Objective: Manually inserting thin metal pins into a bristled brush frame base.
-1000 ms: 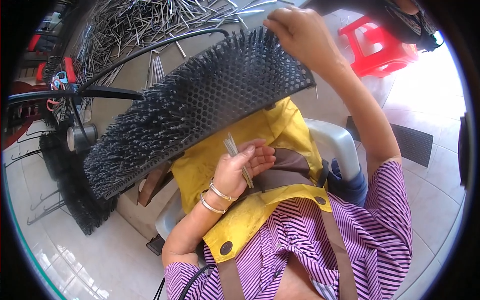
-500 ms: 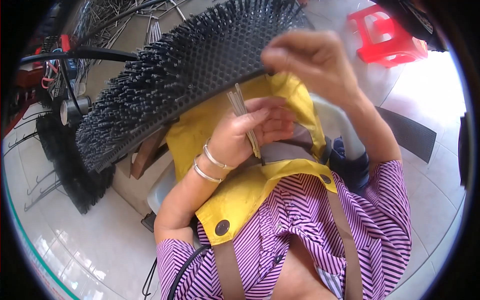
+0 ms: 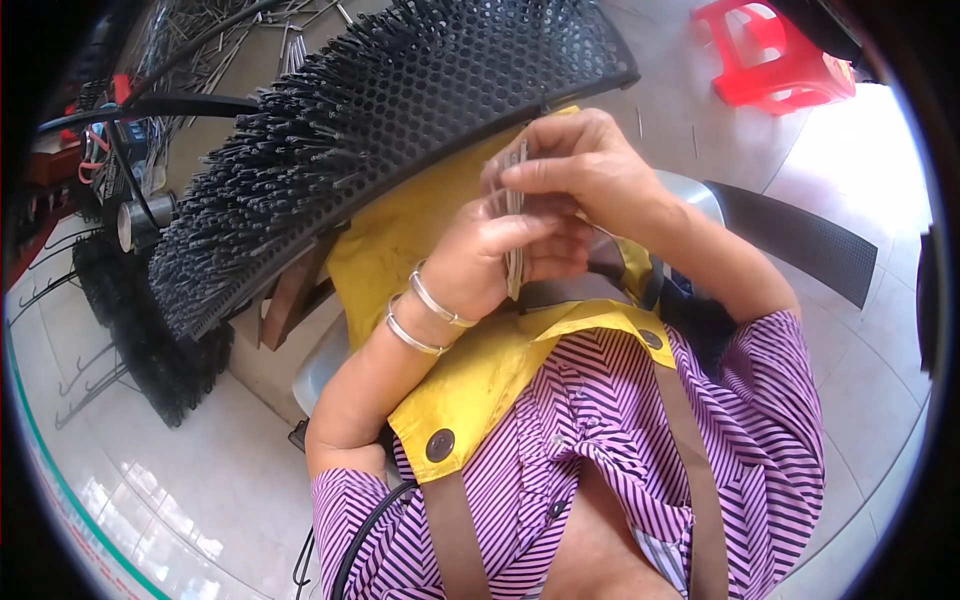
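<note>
A small bundle of thin grey metal rods (image 3: 516, 200) stands nearly upright between my hands, over my lap. My left hand (image 3: 485, 245), with two silver bangles on the wrist, is closed round its lower part. The thumb and fingers of my right hand (image 3: 590, 170) pinch its upper end; some fingertips are blurred. Just beyond my hands lies a curved black perforated board (image 3: 480, 95). Dark, thin pieces (image 3: 270, 190) stand densely in the holes on its left and far side, while bare holes show in its middle and right part.
A yellow apron (image 3: 470, 400) covers my lap. To the left, black bristly bundles (image 3: 150, 340) lie near wire hooks, with a metal can (image 3: 137, 226) above them. Loose rods (image 3: 215, 60) are scattered at the far left. A red plastic stool (image 3: 775, 60) stands far right, a dark perforated strip (image 3: 800, 240) nearer.
My right hand has come down and left from the board's near edge to the rods. The bundle now stands more upright in my left hand.
</note>
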The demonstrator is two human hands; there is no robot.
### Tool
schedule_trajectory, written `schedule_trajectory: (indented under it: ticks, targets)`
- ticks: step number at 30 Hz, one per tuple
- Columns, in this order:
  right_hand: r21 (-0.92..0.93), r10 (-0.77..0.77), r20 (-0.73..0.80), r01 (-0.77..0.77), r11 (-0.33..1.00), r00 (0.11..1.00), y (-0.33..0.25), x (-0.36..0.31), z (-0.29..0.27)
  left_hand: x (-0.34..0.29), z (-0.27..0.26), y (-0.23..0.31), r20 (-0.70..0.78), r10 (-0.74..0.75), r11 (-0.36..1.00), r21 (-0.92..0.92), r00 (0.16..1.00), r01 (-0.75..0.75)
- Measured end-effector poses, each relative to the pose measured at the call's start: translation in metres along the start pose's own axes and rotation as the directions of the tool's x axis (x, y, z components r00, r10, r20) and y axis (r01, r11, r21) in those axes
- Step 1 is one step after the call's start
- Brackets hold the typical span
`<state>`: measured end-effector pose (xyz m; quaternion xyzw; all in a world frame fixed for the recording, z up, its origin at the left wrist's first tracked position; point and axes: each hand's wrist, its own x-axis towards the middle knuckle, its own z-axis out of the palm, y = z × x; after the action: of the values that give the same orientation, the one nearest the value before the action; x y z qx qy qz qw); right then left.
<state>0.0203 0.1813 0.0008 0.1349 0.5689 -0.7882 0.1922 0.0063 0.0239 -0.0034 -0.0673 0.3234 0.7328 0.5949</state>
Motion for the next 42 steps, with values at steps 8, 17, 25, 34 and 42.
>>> schedule_trajectory:
  ticks: [8, 17, 25, 34, 42]
  targets:
    - [0.047, -0.103, -0.042, 0.105, 0.993, 0.994, -0.006, -0.006, -0.009, -0.009, 0.006, 0.002, -0.097, 0.084, 0.986, 0.153, 0.992, -0.068]
    - [0.078, -0.236, -0.073, 0.241, 0.967, 0.969, -0.025, -0.013, -0.023, -0.009, 0.008, 0.005, -0.027, 0.089, 0.988, 0.125, 0.996, -0.085]
    - [-0.224, -0.62, -0.544, 0.614, 0.757, 0.565, -0.057, 0.017, -0.081, -0.005, -0.016, -0.005, 0.05, 0.099, 0.987, -0.134, 0.994, -0.092]
    - [-0.504, -0.781, -0.494, 0.606, 0.615, 0.382, -0.061, 0.023, -0.071, -0.005, -0.022, -0.012, 0.016, 0.077, 0.988, -0.139, 0.997, -0.074]
    - [-0.602, -0.884, -0.3, 0.648, 0.467, 0.359, -0.061, 0.03, -0.069, -0.006, -0.026, -0.013, 0.021, 0.065, 0.986, -0.156, 0.998, -0.061]
